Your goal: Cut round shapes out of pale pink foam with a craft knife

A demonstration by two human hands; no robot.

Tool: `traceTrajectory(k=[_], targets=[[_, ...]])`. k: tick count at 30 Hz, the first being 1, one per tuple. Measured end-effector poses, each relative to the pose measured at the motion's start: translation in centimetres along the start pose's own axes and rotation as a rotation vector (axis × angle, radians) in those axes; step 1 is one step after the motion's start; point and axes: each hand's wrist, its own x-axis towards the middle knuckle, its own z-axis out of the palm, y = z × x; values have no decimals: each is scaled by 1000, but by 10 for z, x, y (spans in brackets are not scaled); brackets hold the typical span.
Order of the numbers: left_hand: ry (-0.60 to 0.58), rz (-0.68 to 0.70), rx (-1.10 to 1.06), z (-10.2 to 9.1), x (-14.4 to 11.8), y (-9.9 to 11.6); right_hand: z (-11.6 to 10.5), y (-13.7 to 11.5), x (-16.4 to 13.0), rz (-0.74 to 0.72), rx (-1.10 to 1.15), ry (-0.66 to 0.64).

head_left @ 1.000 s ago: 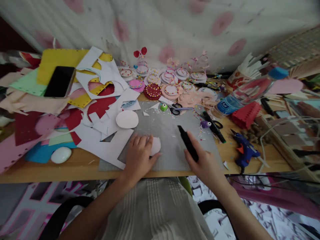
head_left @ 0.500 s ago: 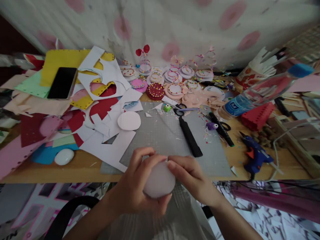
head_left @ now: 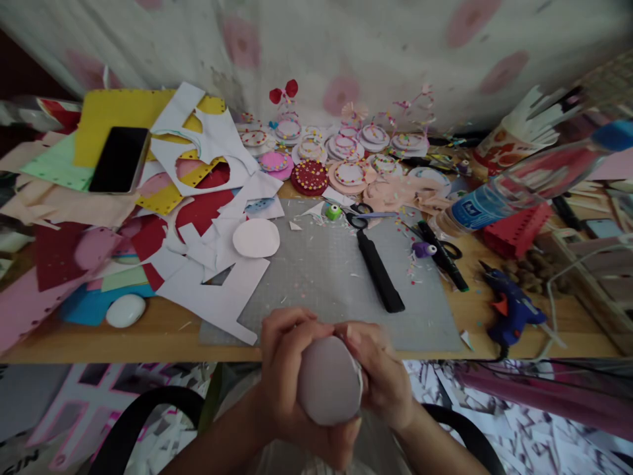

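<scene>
Both my hands hold one pale pink foam disc (head_left: 327, 388) in front of my body, just off the table's near edge. My left hand (head_left: 284, 369) wraps its left side and underside with fingers curled over the top. My right hand (head_left: 380, 373) pinches its right edge, thumb and fingertips meeting the left fingers above the disc. A black knife-like tool (head_left: 380, 272) lies free on the grey cutting mat (head_left: 321, 270) beyond my hands. A second pale disc (head_left: 256, 237) rests at the mat's far left corner.
Cut paper and foam sheets (head_left: 198, 198) and a black phone (head_left: 119, 159) cover the left. Decorated round pieces (head_left: 310, 177) line the back. Scissors (head_left: 357, 215), a black marker (head_left: 442, 256), a blue glue gun (head_left: 512, 307), a water bottle (head_left: 519, 188) and a white oval object (head_left: 125, 310) lie around.
My right hand set the black tool down on the mat. My left hand lifted the pale disc off the mat, and both hands brought it close to my body.
</scene>
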Motion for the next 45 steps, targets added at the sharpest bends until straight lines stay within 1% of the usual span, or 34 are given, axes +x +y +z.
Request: traceTrajectory(k=[2,4,6,9,11,13,15,18,20,21,22,24,25,26,29,31,32,34,36,38,40,41,42,45], targets=[[81,-75,-9,4,0,5,3,2,1,5,35,-12],[103,-98,4,5,4,7,3,3,0,-11,50,-14],[53,-51,37,1,12,5,-2,0,-2,-31,-11,-23],[-48,23,70,-9,23,-2,-13,-10,-7,-103,-175,-64],[-108,49,52,-13,26,-7,-19,-15,-10,-167,-289,-73],[-154,67,14,-14,24,-12,-20,-17,-12,-195,-360,-63],[-164,97,-33,-11,19,-14,-18,-13,-13,-182,-337,-73],[-161,101,-120,-5,11,-18,-13,-7,-10,-141,-169,-121],[-211,82,-210,-2,8,-21,-16,-7,-9,-105,-119,-126],[-258,64,-273,-2,7,-23,-20,-9,-11,-90,-154,-110],[-309,26,-349,-2,7,-26,-28,-12,-16,-76,-235,-89],[-385,-119,-509,-4,8,-31,-52,-18,-34,-47,-532,-16],[-398,-204,-582,-5,8,-34,-67,-19,-47,-1,-718,12],[-403,-293,-644,-7,8,-37,-85,-19,-63,49,-896,71],[-403,-522,-762,-9,8,-43,-134,-15,-111,35,-1315,162],[-398,-642,-789,-11,11,-44,-152,-13,-127,-44,-1442,242],[-397,-676,-780,-12,13,-43,-154,-14,-127,-73,-1458,282],[-415,-693,-717,-15,18,-40,-148,-21,-110,-99,-1436,343],[-451,-672,-634,-19,24,-36,-135,-28,-77,-182,-1422,339],[-452,-651,-583,-24,29,-32,-126,-29,-39,-258,-1486,456],[-433,-659,-564,-28,31,-30,-124,-22,-10,-308,-1593,550],[-424,-670,-555,-29,32,-29,-125,-16,1,-302,-1627,585],[-417,-675,-537,-30,32,-29,-128,-10,8,-275,-1647,591],[-399,-611,-439,-31,31,-28,-134,4,16,-173,-1670,547]])
